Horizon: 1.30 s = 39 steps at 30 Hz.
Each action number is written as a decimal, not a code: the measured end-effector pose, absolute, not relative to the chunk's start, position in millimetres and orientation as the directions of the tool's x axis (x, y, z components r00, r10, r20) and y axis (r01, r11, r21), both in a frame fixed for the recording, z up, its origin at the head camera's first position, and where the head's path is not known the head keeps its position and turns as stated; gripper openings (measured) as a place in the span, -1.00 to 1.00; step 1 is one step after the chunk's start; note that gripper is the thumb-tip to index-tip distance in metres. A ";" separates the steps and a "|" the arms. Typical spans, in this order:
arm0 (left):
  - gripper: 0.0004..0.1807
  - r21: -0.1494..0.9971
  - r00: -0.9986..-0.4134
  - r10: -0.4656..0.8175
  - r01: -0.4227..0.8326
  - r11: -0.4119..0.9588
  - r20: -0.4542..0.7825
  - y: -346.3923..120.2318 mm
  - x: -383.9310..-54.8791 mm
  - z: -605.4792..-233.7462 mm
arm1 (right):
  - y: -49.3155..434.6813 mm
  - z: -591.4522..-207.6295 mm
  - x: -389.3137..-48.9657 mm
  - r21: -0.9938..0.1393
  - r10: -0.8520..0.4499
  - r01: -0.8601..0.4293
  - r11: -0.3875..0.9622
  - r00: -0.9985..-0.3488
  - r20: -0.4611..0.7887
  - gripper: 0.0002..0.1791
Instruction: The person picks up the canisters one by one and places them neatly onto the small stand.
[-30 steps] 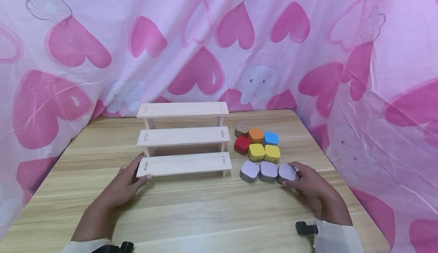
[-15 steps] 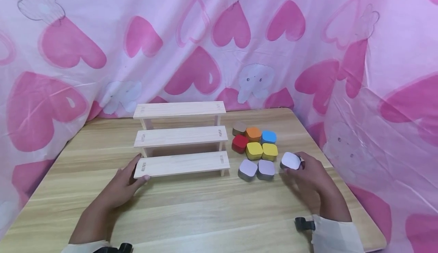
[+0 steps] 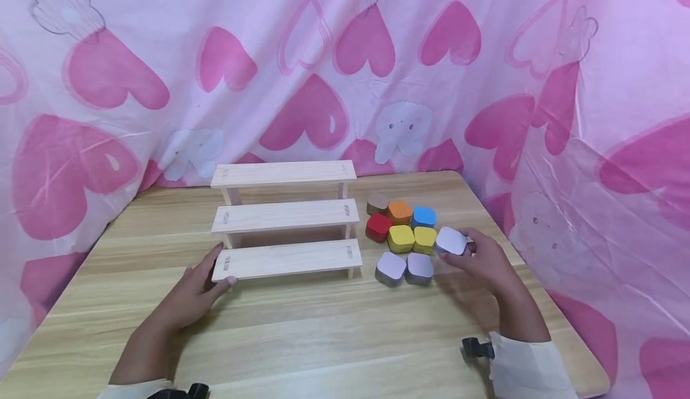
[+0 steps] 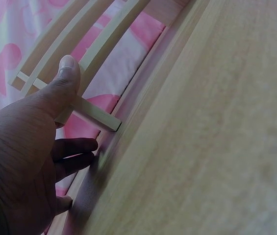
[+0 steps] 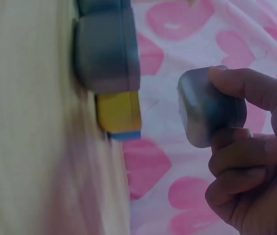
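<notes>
My left hand (image 3: 191, 294) holds the left end of a pale wooden three-step stand (image 3: 288, 259), thumb at the lowest step's front edge and forefinger at its back corner. In the left wrist view the thumb lies against the step's edge, with the other fingers below it. My right hand (image 3: 482, 261) pinches a small rounded square box (image 3: 451, 240) with a lilac top and grey sides. The right wrist view shows that box (image 5: 207, 107) raised off the table, between thumb and fingers. It is just right of a yellow box (image 3: 424, 240).
Two more lilac-topped boxes (image 3: 390, 268) stand in front of the group. Behind them sit another yellow box (image 3: 401, 238), a red box (image 3: 379, 227), an orange box (image 3: 400, 212), a blue box (image 3: 423, 216) and a brownish box (image 3: 378, 202). Pink heart-patterned cloth (image 3: 302, 111) hangs behind the wooden table (image 3: 302, 339).
My right hand has lifted the lilac-topped box from the right end of the front row and carried it back, close to the yellow box. The left hand keeps its place.
</notes>
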State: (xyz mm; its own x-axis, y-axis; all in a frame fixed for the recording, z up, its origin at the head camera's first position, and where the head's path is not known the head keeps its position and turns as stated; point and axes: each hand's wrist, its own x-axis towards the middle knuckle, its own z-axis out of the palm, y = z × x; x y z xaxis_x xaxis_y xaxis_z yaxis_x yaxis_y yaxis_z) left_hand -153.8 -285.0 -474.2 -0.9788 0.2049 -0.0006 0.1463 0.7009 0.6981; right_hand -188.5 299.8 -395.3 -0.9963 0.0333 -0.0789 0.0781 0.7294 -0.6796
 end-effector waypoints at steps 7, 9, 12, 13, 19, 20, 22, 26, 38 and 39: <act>0.07 0.692 -0.981 0.196 0.136 0.709 -0.008 -283.1 -152.9 -473.1 | 281.7 -381.1 -198.5 -0.691 -0.012 0.030 0.722 -0.998 -0.055 -0.20; 0.08 0.683 -0.982 0.190 0.130 0.718 -0.012 -283.1 -152.7 -472.2 | 276.1 -377.0 -202.2 -0.702 -0.022 0.026 0.711 -0.998 -0.060 -0.21; 0.08 0.676 -0.982 0.190 0.128 0.725 -0.018 -282.6 -153.0 -471.2 | 270.1 -371.5 -206.7 -0.717 -0.048 0.008 0.697 -0.997 -0.058 -0.21; 0.08 0.676 -0.982 0.190 0.128 0.726 -0.018 -282.4 -153.1 -470.9 | 267.9 -369.4 -208.2 -0.721 -0.054 0.006 0.693 -0.997 -0.060 -0.21; 0.07 0.673 -0.981 0.191 0.131 0.728 -0.015 -282.4 -152.5 -469.9 | 253.9 -354.9 -217.6 -0.747 -0.098 0.018 0.665 -0.989 -0.111 -0.18; 0.07 0.674 -0.981 0.192 0.131 0.727 -0.016 -282.4 -152.3 -469.8 | 251.4 -352.6 -219.1 -0.751 -0.104 0.023 0.660 -0.987 -0.122 -0.18; 0.07 0.677 -0.981 0.192 0.129 0.725 -0.019 -282.5 -152.2 -470.1 | 246.1 -348.3 -221.8 -0.759 -0.114 0.031 0.650 -0.984 -0.138 -0.17; 0.09 0.681 -0.981 0.190 0.119 0.723 -0.031 -282.7 -152.6 -470.4 | 235.0 -342.0 -226.0 -0.771 -0.149 0.002 0.636 -0.981 -0.125 -0.21; 0.07 0.689 -0.980 0.196 0.135 0.712 -0.011 -282.5 -151.5 -469.6 | 199.7 -334.1 -238.5 -0.786 -0.259 -0.095 0.611 -0.962 -0.085 -0.24; 0.07 0.689 -0.981 0.194 0.131 0.713 -0.014 -282.4 -151.3 -469.7 | 196.9 -333.3 -239.4 -0.783 -0.267 -0.096 0.615 -0.959 -0.092 -0.22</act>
State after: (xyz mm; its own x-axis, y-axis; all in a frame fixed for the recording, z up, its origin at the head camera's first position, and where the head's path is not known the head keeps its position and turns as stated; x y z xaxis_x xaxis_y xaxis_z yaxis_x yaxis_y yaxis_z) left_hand -151.3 -282.4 -469.7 -0.9809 0.1941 -0.0139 0.1312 0.7127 0.6891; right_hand -239.4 196.9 -333.3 -0.9592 -0.2673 -0.0921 -0.0962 0.6149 -0.7827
